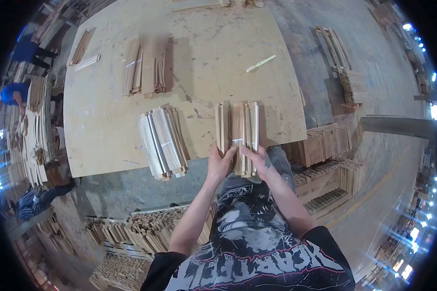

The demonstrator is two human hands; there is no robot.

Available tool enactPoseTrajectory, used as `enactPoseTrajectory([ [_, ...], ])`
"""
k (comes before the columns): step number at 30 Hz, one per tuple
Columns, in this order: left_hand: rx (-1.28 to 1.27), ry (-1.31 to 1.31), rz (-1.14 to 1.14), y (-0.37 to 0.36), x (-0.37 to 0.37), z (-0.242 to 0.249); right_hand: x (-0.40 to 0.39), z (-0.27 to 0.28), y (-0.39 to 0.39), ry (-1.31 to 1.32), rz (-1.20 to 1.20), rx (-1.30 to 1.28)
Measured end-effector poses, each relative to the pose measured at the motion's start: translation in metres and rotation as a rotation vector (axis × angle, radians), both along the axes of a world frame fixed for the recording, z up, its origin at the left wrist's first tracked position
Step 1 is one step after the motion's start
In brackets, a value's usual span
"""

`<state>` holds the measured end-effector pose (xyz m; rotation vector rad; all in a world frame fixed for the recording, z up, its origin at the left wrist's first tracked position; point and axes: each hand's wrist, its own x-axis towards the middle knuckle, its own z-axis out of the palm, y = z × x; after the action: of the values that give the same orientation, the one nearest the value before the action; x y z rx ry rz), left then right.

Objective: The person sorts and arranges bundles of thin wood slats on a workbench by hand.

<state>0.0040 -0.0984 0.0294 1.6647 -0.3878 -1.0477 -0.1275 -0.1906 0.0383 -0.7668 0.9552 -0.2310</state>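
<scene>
Both my hands are at the near edge of the plywood table [204,68], around a bundle of thin wooden strips [238,121]. My left hand [222,162] grips the bundle's left side, its thumb on the strips. From the right, my right hand [255,159] holds the same bundle, thumb on top. The strips stick out past the table edge toward my body. Left of them, a second bundle [164,140] overhangs the edge too. Farther back lies a third bundle [145,68], partly blurred at its top.
A pale marker-like tool [260,63] lies at the table's right. Stacked wood [325,145] stands right of the table, more strips [160,225] below it. People are at the far left, one in a blue shirt [15,93]. A grey beam [398,126] juts in from the right.
</scene>
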Motion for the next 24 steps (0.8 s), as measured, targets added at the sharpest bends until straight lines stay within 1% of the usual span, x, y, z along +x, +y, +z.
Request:
enactPoseTrajectory([
  [1, -0.038, -0.055, 0.024, 0.001, -0.002, 0.001, 0.004, 0.003, 0.004, 0.050, 0.009, -0.063],
  [2, 0.000, -0.072, -0.016, 0.004, -0.006, 0.002, 0.007, 0.005, 0.008, 0.099, 0.016, -0.128],
  [5, 0.196, -0.356, -0.155, 0.005, -0.012, 0.024, 0.012, -0.008, 0.019, 0.024, 0.046, -0.230],
  [6, 0.234, -0.433, -0.190, 0.009, -0.013, 0.013, 0.015, -0.004, 0.020, 0.094, 0.099, -0.235],
  [7, 0.182, -0.366, -0.156, 0.013, -0.011, 0.007, 0.018, 0.001, 0.020, 0.162, 0.156, -0.239],
  [9, 0.073, -0.236, -0.088, 0.024, -0.002, 0.000, 0.021, 0.001, 0.016, 0.184, 0.281, -0.087],
  [10, 0.062, -0.166, -0.067, 0.029, 0.003, -0.002, 0.027, 0.006, 0.017, 0.130, 0.317, -0.064],
  [11, 0.025, -0.098, -0.021, 0.035, 0.009, -0.004, 0.037, 0.003, 0.020, 0.094, 0.285, -0.102],
  [13, -0.054, 0.031, 0.086, 0.043, 0.027, 0.018, 0.063, -0.008, 0.027, 0.013, 0.238, -0.179],
  [14, -0.116, -0.213, 0.107, 0.049, 0.031, -0.013, 0.069, -0.012, 0.022, 0.024, 0.380, -0.293],
  [17, -0.071, -0.099, 0.159, 0.053, 0.042, 0.001, 0.096, 0.031, 0.016, 0.058, 0.491, -0.168],
  [20, -0.119, -0.114, 0.191, 0.057, 0.049, -0.004, 0.104, 0.031, 0.018, 0.122, 0.526, -0.135],
  [23, -0.166, -0.003, 0.254, 0.054, 0.042, 0.001, 0.099, -0.024, 0.020, 0.386, 0.689, -0.957],
  [24, -0.127, -0.151, 0.227, 0.051, 0.044, 0.003, 0.102, -0.018, 0.016, 0.392, 0.704, -0.870],
])
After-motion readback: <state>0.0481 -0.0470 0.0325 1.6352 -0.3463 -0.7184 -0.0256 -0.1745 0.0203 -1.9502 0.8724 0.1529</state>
